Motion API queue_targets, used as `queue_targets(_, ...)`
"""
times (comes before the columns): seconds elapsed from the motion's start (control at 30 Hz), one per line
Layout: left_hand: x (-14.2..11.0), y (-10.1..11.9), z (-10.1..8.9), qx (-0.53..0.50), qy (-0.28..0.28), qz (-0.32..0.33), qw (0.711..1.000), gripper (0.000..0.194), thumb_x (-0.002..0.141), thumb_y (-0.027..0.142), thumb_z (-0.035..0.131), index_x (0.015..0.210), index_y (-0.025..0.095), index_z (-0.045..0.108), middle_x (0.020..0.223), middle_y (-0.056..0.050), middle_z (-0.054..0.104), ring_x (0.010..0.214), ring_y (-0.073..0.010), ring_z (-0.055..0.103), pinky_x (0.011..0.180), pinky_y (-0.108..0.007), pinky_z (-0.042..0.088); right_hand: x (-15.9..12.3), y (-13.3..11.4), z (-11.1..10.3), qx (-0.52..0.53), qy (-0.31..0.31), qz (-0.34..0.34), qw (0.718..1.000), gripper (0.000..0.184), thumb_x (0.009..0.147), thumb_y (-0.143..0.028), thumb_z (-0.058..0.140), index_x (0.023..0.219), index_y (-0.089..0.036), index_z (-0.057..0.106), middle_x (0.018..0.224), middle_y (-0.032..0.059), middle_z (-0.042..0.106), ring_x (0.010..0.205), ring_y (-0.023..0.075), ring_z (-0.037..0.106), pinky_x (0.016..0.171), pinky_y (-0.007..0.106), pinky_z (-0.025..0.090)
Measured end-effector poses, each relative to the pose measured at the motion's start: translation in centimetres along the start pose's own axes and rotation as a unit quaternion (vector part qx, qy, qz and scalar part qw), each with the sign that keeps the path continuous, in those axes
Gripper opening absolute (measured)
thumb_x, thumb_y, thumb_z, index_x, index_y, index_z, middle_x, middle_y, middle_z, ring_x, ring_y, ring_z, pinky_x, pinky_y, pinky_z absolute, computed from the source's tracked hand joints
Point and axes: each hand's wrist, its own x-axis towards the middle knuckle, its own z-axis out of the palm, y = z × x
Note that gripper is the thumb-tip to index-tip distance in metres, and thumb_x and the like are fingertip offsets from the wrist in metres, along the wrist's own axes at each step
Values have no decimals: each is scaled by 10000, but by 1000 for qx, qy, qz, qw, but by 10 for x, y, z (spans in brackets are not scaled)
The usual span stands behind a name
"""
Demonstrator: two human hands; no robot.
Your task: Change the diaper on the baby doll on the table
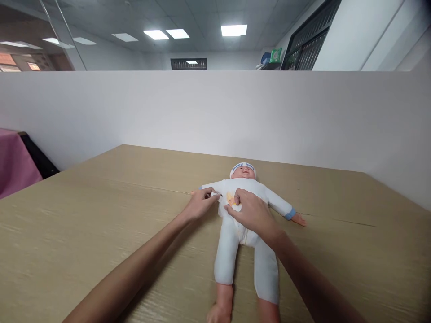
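Note:
A baby doll (247, 188) lies on its back, head away from me and legs toward me. It wears a white long-sleeved shirt (276, 199) with blue cuffs and a yellow-orange print on the front, white leggings (226, 258) and a white lettered headband (243, 167). At the shirt's left side, my left hand (200, 204) pinches a bit of its white cloth between thumb and fingertips. Over the doll's belly, my right hand (251, 211) is curled, thumb and forefinger closed on the shirt front beside the print. The exact piece of cloth in the right fingers is partly hidden.
The doll lies on a wide tan tabletop (101, 215) with a thin seam across it. A white partition (185, 112) rises behind the table. Pink cloth (16, 161) and a black edge stand off the left side.

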Motion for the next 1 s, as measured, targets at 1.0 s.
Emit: queue_targets(1.0, 8, 15, 25, -186, -5, -2, 983, 324, 926, 478, 617, 776, 201, 540, 704, 52, 429, 684, -147, 377, 650, -311, 286, 19, 19, 8, -48, 136, -189, 971, 310, 891, -423, 814, 1075, -206, 691, 1162, 105, 705, 1154, 339, 615, 992, 472, 447)
